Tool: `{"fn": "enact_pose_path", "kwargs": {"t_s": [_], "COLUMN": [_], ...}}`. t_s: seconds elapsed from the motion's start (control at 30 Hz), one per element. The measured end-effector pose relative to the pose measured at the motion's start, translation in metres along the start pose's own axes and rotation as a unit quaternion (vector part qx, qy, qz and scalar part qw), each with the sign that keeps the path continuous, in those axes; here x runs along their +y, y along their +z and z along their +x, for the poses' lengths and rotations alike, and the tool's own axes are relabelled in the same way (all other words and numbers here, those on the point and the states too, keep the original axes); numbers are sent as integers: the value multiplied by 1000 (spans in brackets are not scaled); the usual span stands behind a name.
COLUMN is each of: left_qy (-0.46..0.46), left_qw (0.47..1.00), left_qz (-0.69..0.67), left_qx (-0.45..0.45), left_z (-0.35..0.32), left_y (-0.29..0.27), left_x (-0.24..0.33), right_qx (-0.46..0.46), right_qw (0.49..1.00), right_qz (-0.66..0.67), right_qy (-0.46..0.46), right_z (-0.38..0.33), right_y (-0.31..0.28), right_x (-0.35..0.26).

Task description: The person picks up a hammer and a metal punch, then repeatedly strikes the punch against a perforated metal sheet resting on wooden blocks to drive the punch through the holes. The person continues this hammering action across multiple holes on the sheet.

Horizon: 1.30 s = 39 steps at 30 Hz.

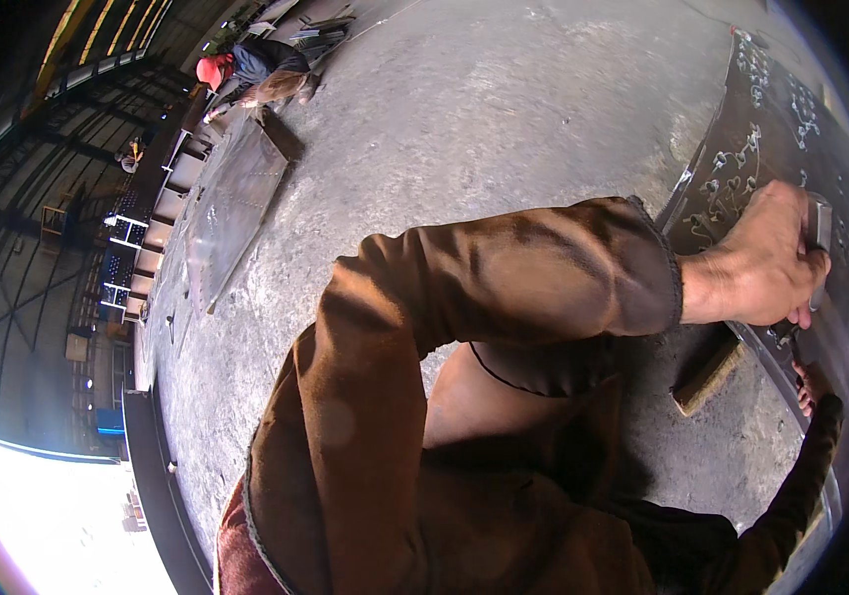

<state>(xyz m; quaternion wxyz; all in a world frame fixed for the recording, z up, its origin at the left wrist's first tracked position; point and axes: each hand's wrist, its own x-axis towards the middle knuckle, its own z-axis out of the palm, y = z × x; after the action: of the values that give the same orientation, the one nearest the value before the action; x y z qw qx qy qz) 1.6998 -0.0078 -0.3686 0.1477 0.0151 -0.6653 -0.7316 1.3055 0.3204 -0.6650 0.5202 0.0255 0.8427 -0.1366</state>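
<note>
My left hand (763, 260), in a brown leather sleeve, reaches across to the right with its fingers closed round a grey metal bar-like piece (820, 248). It is over a dark steel plate (791, 159) marked with several light, looping scribbles. Farther down the plate's near edge is my right hand (817, 385), its fingers curled. A small dark piece (783, 337) lies at the edge close to those fingertips; its kind is too small to tell. Whether my right hand grips it is not clear.
A wooden block (708, 379) is under the plate's near edge. Across the concrete floor (504, 109), a person in a red cap (256, 71) bends over another steel plate (231, 203). Long steel beams (152, 223) line the left side, near a bright opening (48, 516).
</note>
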Motion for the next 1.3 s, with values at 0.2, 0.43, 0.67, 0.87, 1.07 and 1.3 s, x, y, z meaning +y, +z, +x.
{"fn": "enact_pose_path", "kwargs": {"t_s": [0.2, 0.43, 0.67, 0.87, 1.07, 1.3], "left_qy": [4, 19, 12, 84, 105, 90], "left_qw": [1000, 999, 998, 989, 956, 944], "left_qz": [26, -39, -59, 85, 198, 259], "left_qx": [-3, -14, -24, -85, -189, -182], "left_z": [1, 10, 54, 104, 122, 131], "left_y": [6, -3, -21, -64, -55, -32], "left_x": [4, -6, -28, -164, -311, -388], "right_qx": [51, 104, 125, 156, 296, 255], "right_qw": [998, 991, 986, 958, 937, 931], "right_qz": [-28, -44, -45, -11, 0, 230], "right_qy": [-39, -73, -105, -242, -186, -127], "right_z": [-18, -25, -53, -32, -56, -57], "right_y": [21, 31, 56, 110, 173, 216], "right_x": [-7, 14, 15, 5, -2, -16]}}
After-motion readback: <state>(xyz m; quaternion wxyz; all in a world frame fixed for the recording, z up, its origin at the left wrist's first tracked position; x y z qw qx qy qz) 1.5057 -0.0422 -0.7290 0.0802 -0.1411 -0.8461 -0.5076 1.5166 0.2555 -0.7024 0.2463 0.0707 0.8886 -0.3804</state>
